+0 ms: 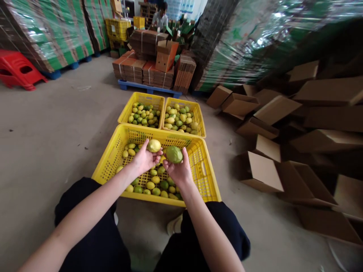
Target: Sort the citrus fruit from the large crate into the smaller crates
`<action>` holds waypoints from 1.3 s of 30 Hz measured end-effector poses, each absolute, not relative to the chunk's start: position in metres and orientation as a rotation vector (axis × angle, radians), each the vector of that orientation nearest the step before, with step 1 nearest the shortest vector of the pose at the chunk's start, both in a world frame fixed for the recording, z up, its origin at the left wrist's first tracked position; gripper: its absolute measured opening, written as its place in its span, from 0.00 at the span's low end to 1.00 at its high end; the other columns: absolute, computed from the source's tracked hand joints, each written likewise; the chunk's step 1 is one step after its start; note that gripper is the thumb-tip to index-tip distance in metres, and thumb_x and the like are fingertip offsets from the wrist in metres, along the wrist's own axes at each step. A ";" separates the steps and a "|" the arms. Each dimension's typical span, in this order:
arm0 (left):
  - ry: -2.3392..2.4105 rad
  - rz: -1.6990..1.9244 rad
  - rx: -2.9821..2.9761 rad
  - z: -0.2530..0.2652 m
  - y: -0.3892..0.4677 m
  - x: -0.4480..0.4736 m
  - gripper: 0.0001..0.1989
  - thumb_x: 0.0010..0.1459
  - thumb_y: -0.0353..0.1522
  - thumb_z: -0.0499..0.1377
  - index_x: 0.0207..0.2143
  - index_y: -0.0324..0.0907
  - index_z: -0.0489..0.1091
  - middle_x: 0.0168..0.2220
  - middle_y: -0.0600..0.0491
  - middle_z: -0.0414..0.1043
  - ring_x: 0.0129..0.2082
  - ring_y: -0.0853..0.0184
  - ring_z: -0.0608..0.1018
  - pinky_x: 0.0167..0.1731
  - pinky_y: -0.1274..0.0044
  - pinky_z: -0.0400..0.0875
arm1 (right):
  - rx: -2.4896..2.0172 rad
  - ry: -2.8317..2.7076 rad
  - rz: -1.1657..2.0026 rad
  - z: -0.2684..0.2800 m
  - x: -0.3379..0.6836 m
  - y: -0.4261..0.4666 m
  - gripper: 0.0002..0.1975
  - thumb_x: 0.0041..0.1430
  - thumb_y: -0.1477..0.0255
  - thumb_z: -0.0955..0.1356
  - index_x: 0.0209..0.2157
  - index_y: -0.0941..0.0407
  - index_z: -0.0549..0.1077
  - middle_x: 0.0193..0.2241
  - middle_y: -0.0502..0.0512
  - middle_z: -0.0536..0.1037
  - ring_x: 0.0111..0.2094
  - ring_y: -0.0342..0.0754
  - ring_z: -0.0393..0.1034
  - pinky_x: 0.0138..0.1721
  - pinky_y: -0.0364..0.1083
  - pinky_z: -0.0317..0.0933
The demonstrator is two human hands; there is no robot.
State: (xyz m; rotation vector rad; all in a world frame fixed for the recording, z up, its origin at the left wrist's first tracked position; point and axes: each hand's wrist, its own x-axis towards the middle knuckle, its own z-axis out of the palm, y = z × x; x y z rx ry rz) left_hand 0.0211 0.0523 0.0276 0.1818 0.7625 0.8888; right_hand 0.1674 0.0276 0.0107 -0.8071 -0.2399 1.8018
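Note:
A yellow lemon rests in my left hand, held between the thumb and curled fingers. My right hand grips a larger green lemon from below and the side. Both hands are raised over a wide yellow plastic crate with perforated walls. Loose yellow and green lemons lie across its bottom, partly hidden by my hands and forearms. The two held fruits are close together but apart.
Beyond stand two smaller yellow crates, a left one and a right one, both holding mixed lemons. Flattened cartons sit on a blue pallet. Open cardboard boxes heap up at right. A red stool stands left; a person is behind.

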 end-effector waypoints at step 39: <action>0.749 0.991 0.243 0.028 0.047 0.019 0.14 0.66 0.33 0.51 0.44 0.34 0.71 0.32 0.44 0.77 0.28 0.65 0.80 0.29 0.77 0.76 | -0.807 -0.326 1.656 0.016 0.166 0.021 0.11 0.50 0.65 0.73 0.33 0.56 0.74 0.29 0.53 0.81 0.28 0.48 0.75 0.24 0.44 0.69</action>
